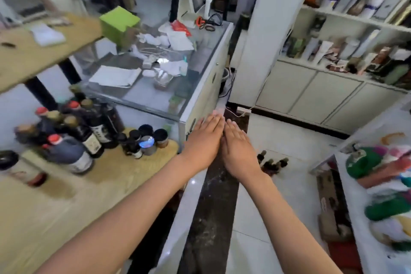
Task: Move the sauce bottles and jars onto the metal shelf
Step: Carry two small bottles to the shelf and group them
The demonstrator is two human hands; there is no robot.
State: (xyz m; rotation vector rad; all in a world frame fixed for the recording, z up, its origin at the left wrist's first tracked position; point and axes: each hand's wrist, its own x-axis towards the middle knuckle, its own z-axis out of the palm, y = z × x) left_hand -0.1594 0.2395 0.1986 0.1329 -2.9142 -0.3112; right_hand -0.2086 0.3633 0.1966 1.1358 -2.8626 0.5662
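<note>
Several dark sauce bottles (75,131) with red and gold caps stand crowded on the wood-topped shelf (66,202) at the left. Beside them are several small dark jars (146,140) near the shelf's right end. Three more dark bottles (272,163) stand on the white floor to the right of my hands. My left hand (205,140) and my right hand (236,151) are stretched out flat, side by side and touching, above the floor between the shelf and those bottles. Both hold nothing.
A glass-topped counter (178,87) cluttered with papers and a green box stands straight ahead. An upper shelf board (33,51) juts in at the left. White cabinets with stocked shelves (333,51) fill the right wall. A white display with soft toys (378,184) sits at the right.
</note>
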